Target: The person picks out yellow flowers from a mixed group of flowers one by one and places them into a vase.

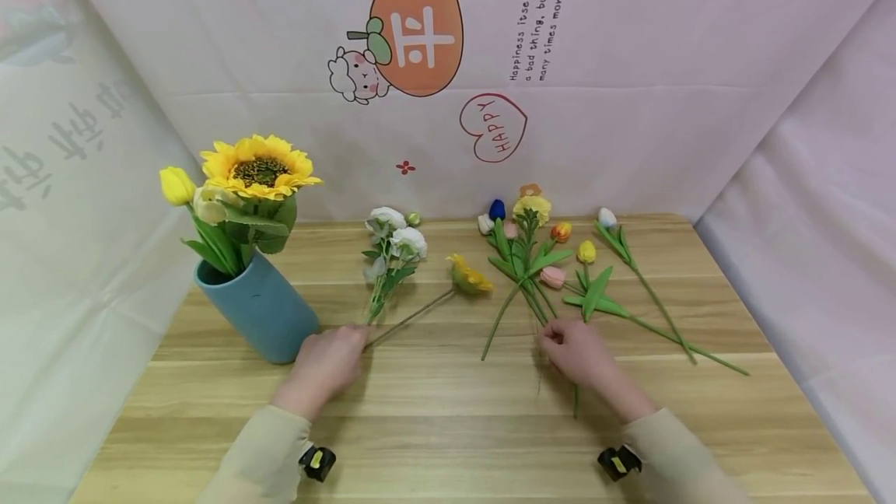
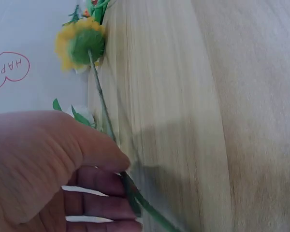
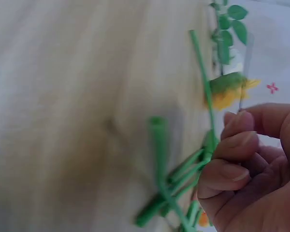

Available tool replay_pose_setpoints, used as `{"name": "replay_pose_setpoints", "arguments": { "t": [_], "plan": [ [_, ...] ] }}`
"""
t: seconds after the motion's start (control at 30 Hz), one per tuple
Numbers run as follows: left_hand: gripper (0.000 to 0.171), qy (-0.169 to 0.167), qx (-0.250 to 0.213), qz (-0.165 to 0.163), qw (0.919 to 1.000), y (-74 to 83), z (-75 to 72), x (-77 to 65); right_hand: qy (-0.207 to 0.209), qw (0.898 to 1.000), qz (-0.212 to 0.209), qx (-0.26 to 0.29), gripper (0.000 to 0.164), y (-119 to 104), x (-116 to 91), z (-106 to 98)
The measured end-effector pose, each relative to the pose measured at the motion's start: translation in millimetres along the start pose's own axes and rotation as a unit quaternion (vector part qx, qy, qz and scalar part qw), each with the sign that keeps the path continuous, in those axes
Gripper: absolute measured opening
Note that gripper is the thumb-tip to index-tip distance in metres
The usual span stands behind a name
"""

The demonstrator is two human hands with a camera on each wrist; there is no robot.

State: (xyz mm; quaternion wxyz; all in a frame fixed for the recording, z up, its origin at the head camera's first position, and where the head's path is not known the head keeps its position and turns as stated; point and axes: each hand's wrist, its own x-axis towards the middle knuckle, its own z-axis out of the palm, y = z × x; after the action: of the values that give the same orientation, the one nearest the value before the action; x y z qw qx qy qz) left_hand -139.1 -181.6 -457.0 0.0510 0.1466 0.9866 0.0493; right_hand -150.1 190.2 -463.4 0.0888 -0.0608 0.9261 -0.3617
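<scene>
My left hand (image 1: 332, 356) pinches the thin stem of a small yellow sunflower (image 1: 467, 274) between thumb and fingers. Its head leans right, with the green back toward the left wrist camera. White flowers (image 1: 408, 243) with green leaves lie just beyond that hand, their stem ends hidden by it. Thumb and forefinger of my right hand (image 1: 577, 352) meet on a thin, thread-like strand (image 3: 245, 72); what it is I cannot tell. Green flower stems (image 3: 159, 150) lie beneath the right hand. A yellow tulip (image 1: 586, 252) and a pink tulip (image 1: 552, 278) lie just past its fingers.
At the left a blue vase (image 1: 262, 309) leans, holding a large sunflower (image 1: 259, 169) and a yellow tulip (image 1: 177, 186). A bunch with a pale yellow flower (image 1: 532, 210) lies mid-table. Toward the right, a white tulip (image 1: 607, 218) has its long stem across another. A printed cloth (image 1: 630, 138) hangs behind.
</scene>
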Motion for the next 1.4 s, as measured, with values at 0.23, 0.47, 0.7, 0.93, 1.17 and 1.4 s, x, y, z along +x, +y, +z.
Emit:
{"name": "replay_pose_setpoints", "arguments": {
  "t": [0.23, 0.47, 0.7, 0.93, 1.17, 1.4],
  "plan": [
    [0.012, -0.003, -0.003, -0.019, 0.9998, 0.5, -1.9, -0.8, -0.004, 0.998, -0.029, -0.061, 0.016, 10, -2, 8],
    [0.008, 0.039, 0.022, -0.001, 0.9990, 7.7, 1.2, 9.8, 0.029, 0.991, -0.051, -0.117, 0.016, 23, -5, -1],
    [0.017, 0.089, 0.040, 0.043, 0.9943, 23.0, 6.7, 31.0, 0.109, 0.964, -0.125, -0.210, 0.018, 36, -4, -19],
    [0.019, 0.135, 0.044, 0.067, 0.9876, 41.8, 12.4, 49.5, 0.028, 0.946, -0.171, -0.273, 0.069, 47, -8, -23],
    [0.023, 0.151, 0.046, 0.066, 0.9852, 54.1, 20.6, 66.6, -0.019, 0.946, -0.169, -0.277, 0.071, 48, -10, -15],
    [0.021, 0.117, 0.048, 0.038, 0.9912, 57.8, 28.5, 76.5, -0.022, 0.942, -0.172, -0.286, 0.064, 51, -10, -12]
  ]
}}
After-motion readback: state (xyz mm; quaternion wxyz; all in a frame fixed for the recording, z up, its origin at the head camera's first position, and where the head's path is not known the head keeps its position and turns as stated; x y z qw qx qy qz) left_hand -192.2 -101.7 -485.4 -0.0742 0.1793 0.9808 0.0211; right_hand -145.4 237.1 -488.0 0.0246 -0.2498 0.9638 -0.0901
